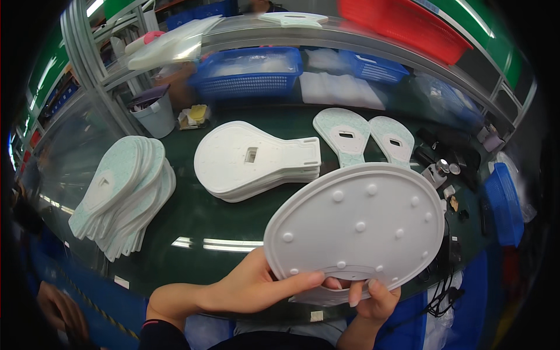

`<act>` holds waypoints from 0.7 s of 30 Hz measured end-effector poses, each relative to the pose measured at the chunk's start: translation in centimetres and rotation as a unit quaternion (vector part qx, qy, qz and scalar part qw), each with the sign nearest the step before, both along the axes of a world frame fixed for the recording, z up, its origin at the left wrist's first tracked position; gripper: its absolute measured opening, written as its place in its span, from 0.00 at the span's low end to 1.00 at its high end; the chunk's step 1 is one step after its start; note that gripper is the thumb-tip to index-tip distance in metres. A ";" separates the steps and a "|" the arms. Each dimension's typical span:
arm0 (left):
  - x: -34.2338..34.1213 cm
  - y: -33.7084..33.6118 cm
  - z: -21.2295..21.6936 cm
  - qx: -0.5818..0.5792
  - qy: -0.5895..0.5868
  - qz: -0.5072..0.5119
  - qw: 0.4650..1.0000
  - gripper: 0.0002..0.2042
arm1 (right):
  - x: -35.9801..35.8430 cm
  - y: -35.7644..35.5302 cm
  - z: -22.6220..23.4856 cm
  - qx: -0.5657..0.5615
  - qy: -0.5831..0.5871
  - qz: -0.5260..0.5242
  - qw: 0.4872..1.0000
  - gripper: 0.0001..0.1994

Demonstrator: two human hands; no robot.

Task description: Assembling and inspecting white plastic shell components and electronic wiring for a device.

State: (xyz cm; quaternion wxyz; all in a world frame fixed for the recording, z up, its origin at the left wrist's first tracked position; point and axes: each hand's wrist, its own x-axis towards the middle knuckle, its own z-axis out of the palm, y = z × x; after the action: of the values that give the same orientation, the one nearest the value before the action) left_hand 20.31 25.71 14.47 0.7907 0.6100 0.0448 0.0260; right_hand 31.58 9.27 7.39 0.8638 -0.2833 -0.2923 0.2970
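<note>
Green bench carries white plate stacks [256, 160] at centre, while left hand [256, 286] and right hand [373, 300], both clamped on a studded plate [359, 227] at lower right, seem mid-inspection.

You're looking at a bright, evenly lit scene — overhead strip lights, going by the white streaks of glare on the green table [192, 233] near its front edge. The white plate [356, 227] up front is crisp, with soft shading round its bumps. Fisheye bends the rail [350, 38] across the top into an arc, and the corners go black. The red basket [402, 23] is smeared with blur, and so is the far shelf area — the left edge stays dim and murky.
</note>
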 end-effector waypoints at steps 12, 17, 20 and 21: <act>2.8 1.6 -8.4 0.105 -0.108 0.277 0.949 0.20 | 1.3 2.0 -5.1 -0.152 0.102 -0.078 0.980 0.16; 1.2 0.8 -13.2 0.075 -0.079 0.329 0.938 0.21 | -0.4 1.6 -3.1 -0.307 -0.038 -0.017 0.951 0.17; 0.7 0.8 -14.3 0.080 -0.056 0.331 0.938 0.21 | -0.6 1.7 -3.4 -0.353 -0.082 0.002 0.932 0.15; 0.7 0.8 -14.1 0.081 -0.044 0.343 0.935 0.19 | -0.5 1.7 -3.5 -0.353 -0.086 -0.002 0.932 0.14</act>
State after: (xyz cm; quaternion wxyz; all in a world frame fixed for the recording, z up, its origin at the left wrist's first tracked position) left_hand 20.97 26.50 0.38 0.6831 0.6177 0.2141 0.3256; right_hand 31.05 10.96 3.87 0.6802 -0.5951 -0.2414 0.3534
